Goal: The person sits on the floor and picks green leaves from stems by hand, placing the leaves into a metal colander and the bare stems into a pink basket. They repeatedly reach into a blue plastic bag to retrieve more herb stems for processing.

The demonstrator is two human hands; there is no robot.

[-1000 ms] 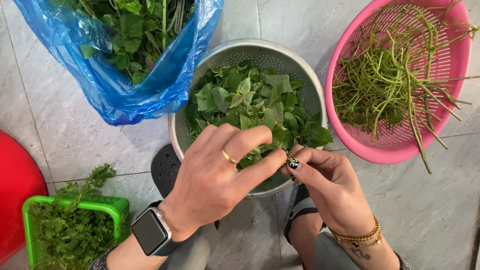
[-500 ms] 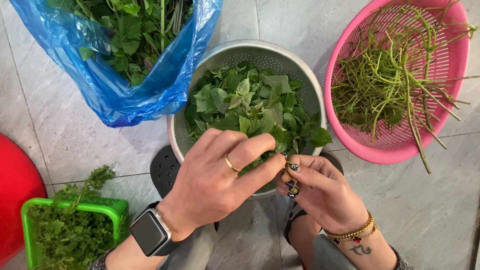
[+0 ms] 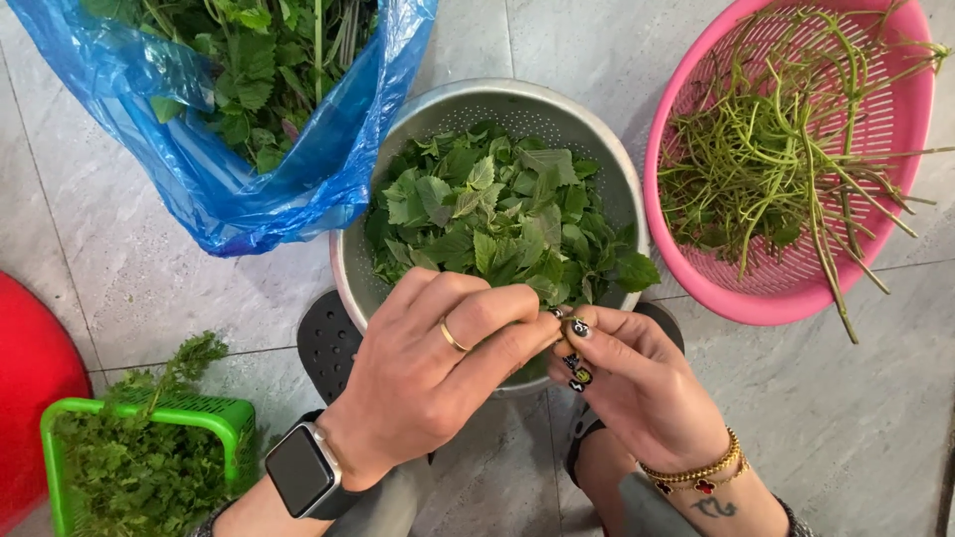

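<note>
Both hands have crept closer together over the round metal colander of green leaves: left hand and right hand now pinch narrow, fingertip to fingertip, on a barely visible sprig, so that one's probably stripped.

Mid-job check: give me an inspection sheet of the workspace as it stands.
Surface: grey tiled floor.
Job's things: metal colander filled with picked green leaves.
Clutter: blue bag of leafy stems; pink basket of bare stems; green basket of herbs; red object at left edge.
Hands: left hand and right hand meet fingertip to fingertip over the colander's near rim; anything pinched is hidden.
Cables: nothing seen.
Surroundings: nothing seen.
</note>
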